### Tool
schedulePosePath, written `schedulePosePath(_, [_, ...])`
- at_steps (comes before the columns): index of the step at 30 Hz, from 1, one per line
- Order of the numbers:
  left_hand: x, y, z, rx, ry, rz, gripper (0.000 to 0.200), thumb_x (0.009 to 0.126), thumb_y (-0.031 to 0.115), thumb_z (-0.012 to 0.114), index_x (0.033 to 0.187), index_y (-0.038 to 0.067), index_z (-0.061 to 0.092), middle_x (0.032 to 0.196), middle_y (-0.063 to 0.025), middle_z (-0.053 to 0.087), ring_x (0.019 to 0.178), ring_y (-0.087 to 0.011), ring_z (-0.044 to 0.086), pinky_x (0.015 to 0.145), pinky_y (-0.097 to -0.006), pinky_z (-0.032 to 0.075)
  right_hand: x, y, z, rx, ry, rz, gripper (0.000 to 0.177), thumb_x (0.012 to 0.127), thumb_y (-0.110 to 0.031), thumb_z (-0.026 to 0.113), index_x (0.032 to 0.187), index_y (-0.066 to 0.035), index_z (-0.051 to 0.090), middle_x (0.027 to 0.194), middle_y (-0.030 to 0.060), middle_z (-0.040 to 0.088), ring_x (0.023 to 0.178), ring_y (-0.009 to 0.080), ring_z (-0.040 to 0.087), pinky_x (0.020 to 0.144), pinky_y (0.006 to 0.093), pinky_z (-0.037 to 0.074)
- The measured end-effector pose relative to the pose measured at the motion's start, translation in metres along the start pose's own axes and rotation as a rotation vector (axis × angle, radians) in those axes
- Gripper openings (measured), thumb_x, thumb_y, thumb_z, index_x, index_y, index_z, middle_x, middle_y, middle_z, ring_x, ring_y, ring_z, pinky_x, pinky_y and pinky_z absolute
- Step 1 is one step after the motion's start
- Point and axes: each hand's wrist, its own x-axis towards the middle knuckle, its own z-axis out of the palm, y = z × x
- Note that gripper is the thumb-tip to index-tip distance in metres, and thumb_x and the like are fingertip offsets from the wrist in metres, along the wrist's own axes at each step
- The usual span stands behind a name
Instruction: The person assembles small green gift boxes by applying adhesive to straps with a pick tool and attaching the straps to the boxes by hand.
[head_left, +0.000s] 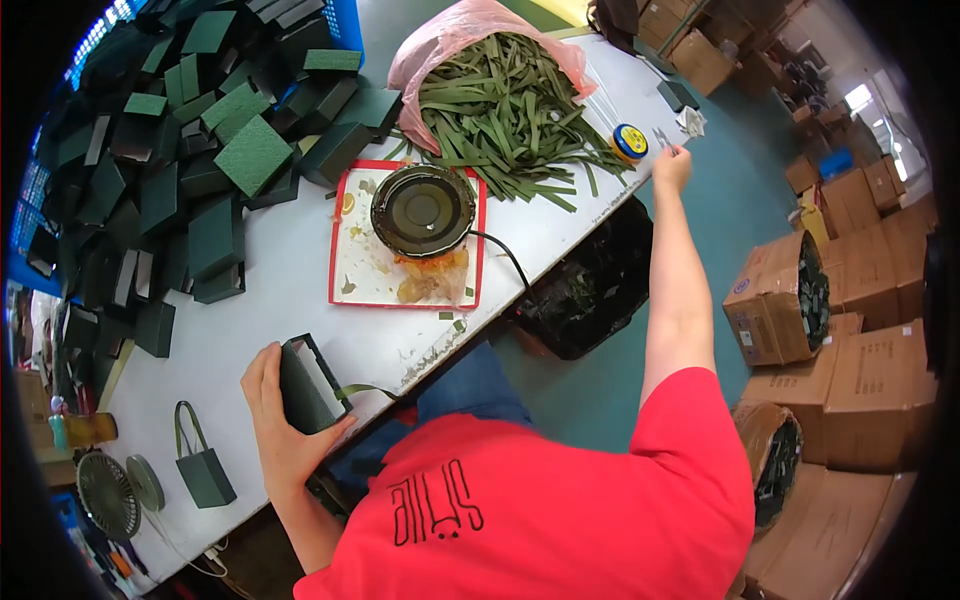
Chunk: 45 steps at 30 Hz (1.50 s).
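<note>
My left hand (280,425) is wrapped round a dark green box (308,385) at the front edge of the table, thumb on the near side. A green ribbon strip (368,389) sticks out from the box to the right. Far off at the table's right edge, my right hand (672,168) is closed on a small silver two-pronged tool (661,138); whether it is scissors or tweezers is too small to tell. Beside that hand sits a round blue and yellow tin (629,142). A finished-looking small green box with a ribbon handle (205,476) stands left of my left hand.
Many green boxes (215,240) are heaped at the left. A round dark hot-plate-like pot (423,210) with a cord stands on a stained red-edged board (350,285). Behind it, a pink bag (425,55) spills green ribbon strips (510,110). Cartons (770,300) line the right; a small fan (108,495) stands front left.
</note>
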Motion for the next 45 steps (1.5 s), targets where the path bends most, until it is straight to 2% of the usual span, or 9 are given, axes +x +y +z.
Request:
schedulePosePath(8, [-0.003, 0.014, 0.004, 0.059, 0.021, 0.017, 0.104, 0.053, 0.028, 0.095, 0.14, -0.001, 0.047, 0.139, -0.0212, 0.048, 0.127, -0.0412, 0.046, 0.108, -0.0467, 0.039, 0.095, 0.109, 0.098, -0.228, -0.42, -0.15, 0.047, 0.097, -0.042, 0.048, 0.102, -0.002, 0.072, 0.098, 0.0174, 0.073, 0.08, 0.0287, 0.072, 0.07, 0.0434, 0.056])
schedulePosePath(10, [0.0, 0.022, -0.001, -0.008, 0.028, 0.051, 0.102, 0.054, 0.027, 0.095, 0.14, -0.001, 0.048, 0.138, -0.0193, 0.049, 0.126, -0.0395, 0.046, 0.106, -0.0458, 0.04, 0.051, 0.03, 0.04, 0.098, -0.299, 0.174, 0.039, 0.098, -0.034, 0.054, 0.11, -0.001, 0.07, 0.102, 0.0185, 0.074, 0.092, 0.0304, 0.07, 0.082, 0.0438, 0.053])
schedulePosePath(14, [0.005, 0.032, -0.001, 0.007, 0.027, 0.12, 0.108, 0.05, 0.027, 0.096, 0.142, 0.0, 0.046, 0.139, -0.0183, 0.047, 0.128, -0.0377, 0.046, 0.106, -0.0443, 0.041, -0.024, -0.059, -0.039, 0.687, -0.035, -0.221, 0.024, 0.1, -0.025, 0.061, 0.108, -0.004, 0.07, 0.087, 0.005, 0.068, 0.074, 0.0113, 0.063, 0.065, 0.0239, 0.05])
schedulePosePath(17, [0.011, 0.041, 0.004, 0.006, 0.041, 0.163, 0.106, 0.051, 0.028, 0.096, 0.141, 0.0, 0.047, 0.138, -0.0179, 0.048, 0.126, -0.0377, 0.047, 0.105, -0.0452, 0.041, -0.129, -0.116, -0.127, 0.987, -0.455, -0.169, 0.013, 0.101, -0.014, 0.059, 0.101, -0.003, 0.066, 0.077, -0.0001, 0.056, 0.057, 0.0045, 0.041, 0.047, 0.0196, 0.031])
schedulePosePath(20, [0.017, 0.052, 0.008, 0.018, 0.075, 0.197, 0.103, 0.053, 0.028, 0.095, 0.139, -0.001, 0.048, 0.137, -0.0174, 0.05, 0.125, -0.0378, 0.047, 0.104, -0.0461, 0.041, -0.231, -0.148, -0.197, 1.179, -1.536, -0.215, 0.061, 0.102, -0.051, 0.048, 0.074, -0.002, 0.07, 0.071, 0.0066, 0.065, 0.055, 0.0101, 0.06, 0.045, 0.0213, 0.044])
schedulePosePath(23, [0.022, 0.064, 0.011, 0.041, 0.103, 0.254, 0.101, 0.053, 0.029, 0.094, 0.139, 0.0, 0.048, 0.136, -0.0169, 0.05, 0.124, -0.0378, 0.047, 0.104, -0.0463, 0.04, -0.311, -0.166, -0.208, 0.942, -2.38, 0.153, 0.047, 0.106, -0.04, 0.045, 0.111, 0.0, 0.07, 0.094, 0.0091, 0.073, 0.069, 0.0115, 0.066, 0.059, 0.0215, 0.05])
schedulePosePath(25, [0.02, 0.071, 0.015, 0.056, 0.116, 0.278, 0.101, 0.054, 0.03, 0.094, 0.138, -0.001, 0.049, 0.136, -0.0165, 0.05, 0.124, -0.0378, 0.047, 0.104, -0.0464, 0.04, -0.346, -0.178, -0.212, 1.124, -2.386, 0.519, 0.049, 0.106, -0.037, 0.047, 0.138, 0.0, 0.052, 0.112, 0.01, 0.069, 0.073, 0.0104, 0.063, 0.062, 0.0215, 0.048])
schedulePosePath(32, [0.004, 0.083, 0.019, 0.084, 0.105, 0.255, 0.101, 0.053, 0.031, 0.094, 0.137, -0.001, 0.049, 0.135, -0.0171, 0.05, 0.123, -0.0387, 0.048, 0.103, -0.0473, 0.041, -0.348, -0.175, -0.202, 1.617, -1.762, 1.41, 0.031, 0.104, -0.024, 0.055, 0.128, -0.003, 0.057, 0.116, 0.0061, 0.066, 0.073, 0.0038, 0.056, 0.061, 0.0194, 0.044])
schedulePosePath(45, [-0.019, 0.044, 0.024, 0.088, 0.062, 0.027, 0.112, 0.048, 0.021, 0.094, 0.145, 0.001, 0.042, 0.141, -0.0187, 0.045, 0.129, -0.0376, 0.046, 0.108, -0.0434, 0.04, -0.303, -0.164, -0.183, 1.562, -1.19, 1.034, 0.023, 0.103, -0.017, 0.055, 0.121, -0.003, 0.056, 0.106, 0.0113, 0.068, 0.077, 0.0067, 0.064, 0.068, 0.0216, 0.055])
